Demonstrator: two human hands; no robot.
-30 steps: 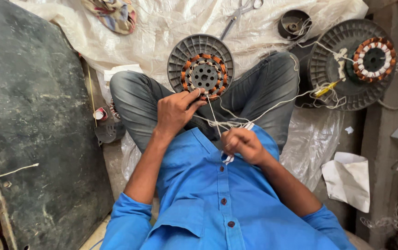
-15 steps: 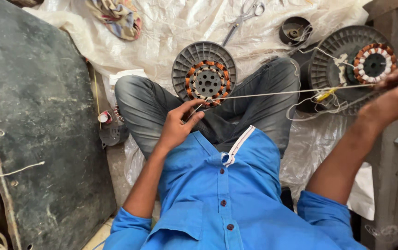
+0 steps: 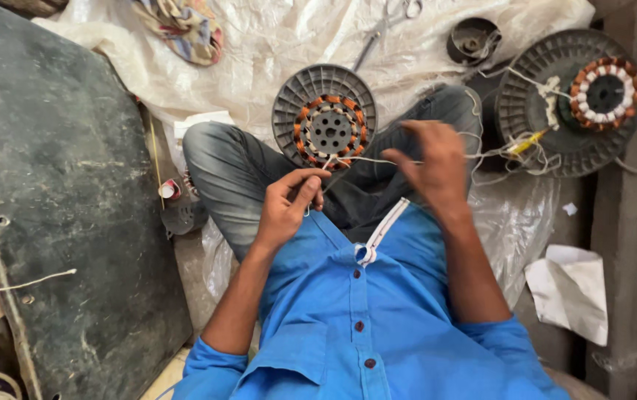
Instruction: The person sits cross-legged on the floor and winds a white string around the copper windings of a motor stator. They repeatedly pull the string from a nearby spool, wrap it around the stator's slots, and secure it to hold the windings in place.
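Observation:
I sit cross-legged in a blue shirt and grey trousers. A round grey fan motor (image 3: pixel 324 124) with copper windings rests between my knees. My left hand (image 3: pixel 289 204) sits just below it, fingers curled, pinching a thin white thread (image 3: pixel 367 159) near the windings. That thread runs rightward to my right hand (image 3: pixel 433 167), which holds it in front of my right knee, fingers loosely bent.
A second grey motor (image 3: pixel 570 100) with copper windings and a yellow-tipped wire lies at the right. Scissors (image 3: pixel 385 22) and a small dark cup (image 3: pixel 474 41) lie on the white plastic sheet (image 3: pixel 259 52). A dark slab (image 3: pixel 59 200) fills the left. Crumpled paper (image 3: pixel 570 289) lies lower right.
My right hand, stretched far right with the thread taut half a second ago, has come back in toward the motor. My left hand stays by the windings.

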